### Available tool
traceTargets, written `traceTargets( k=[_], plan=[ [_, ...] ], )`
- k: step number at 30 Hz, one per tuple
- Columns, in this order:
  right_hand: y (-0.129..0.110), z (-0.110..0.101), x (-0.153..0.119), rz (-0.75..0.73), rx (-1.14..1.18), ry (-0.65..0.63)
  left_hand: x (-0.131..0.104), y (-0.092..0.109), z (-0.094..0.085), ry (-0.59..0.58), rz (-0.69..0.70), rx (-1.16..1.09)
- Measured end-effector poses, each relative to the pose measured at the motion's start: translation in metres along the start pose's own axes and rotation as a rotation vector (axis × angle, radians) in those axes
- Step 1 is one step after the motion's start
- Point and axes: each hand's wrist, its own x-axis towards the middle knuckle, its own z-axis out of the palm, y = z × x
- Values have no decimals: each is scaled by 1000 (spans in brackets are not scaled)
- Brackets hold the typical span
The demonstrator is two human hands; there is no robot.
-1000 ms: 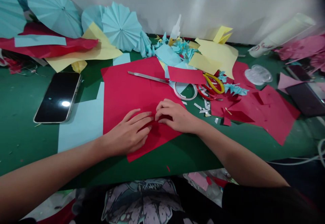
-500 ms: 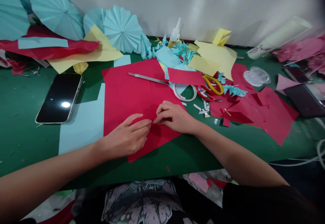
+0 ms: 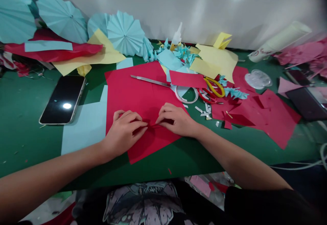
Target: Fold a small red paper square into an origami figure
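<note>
A large red paper sheet (image 3: 133,95) lies flat, with both my hands over its lower half. The fingertips of my left hand (image 3: 126,129) are pinched together. Facing it, my right hand (image 3: 176,119) makes a pinch too. Between the two sets of fingertips runs what looks like a small strip of red paper (image 3: 152,126), hard to tell from the red beneath. Across the top of the sheet lies a slim metal craft knife (image 3: 150,80). A white roll of tape (image 3: 196,97) sits by the sheet's right edge, beside scissors with red and yellow handles (image 3: 216,87).
A phone (image 3: 62,100) and light blue paper (image 3: 84,126) lie to the left. Pleated blue paper fans (image 3: 125,34) stand along the wall. Behind the sheet are a glue bottle (image 3: 177,36) and yellow paper (image 3: 219,58); red scraps (image 3: 270,116) spread to the right.
My hands have moved slightly apart, the left one shifting left and its fingers bending more. A bit of red now shows between the fingertips. The view has tilted slightly.
</note>
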Motion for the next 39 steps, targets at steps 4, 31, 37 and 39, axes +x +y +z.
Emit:
traceTargets(
  k=[4, 31, 37, 39],
  plan=[
    [-3, 0, 0, 16, -97, -87, -1, -1, 1, 12, -17, -56],
    [-10, 1, 1, 132, -67, -122, -1, 3, -3, -123, 99, -57],
    [-10, 2, 0, 119, -68, -117, -5, 12, -9, -183, 378, 232],
    [-9, 2, 0, 108, -69, -110, -6, 14, -9, -177, 409, 279]
  ],
)
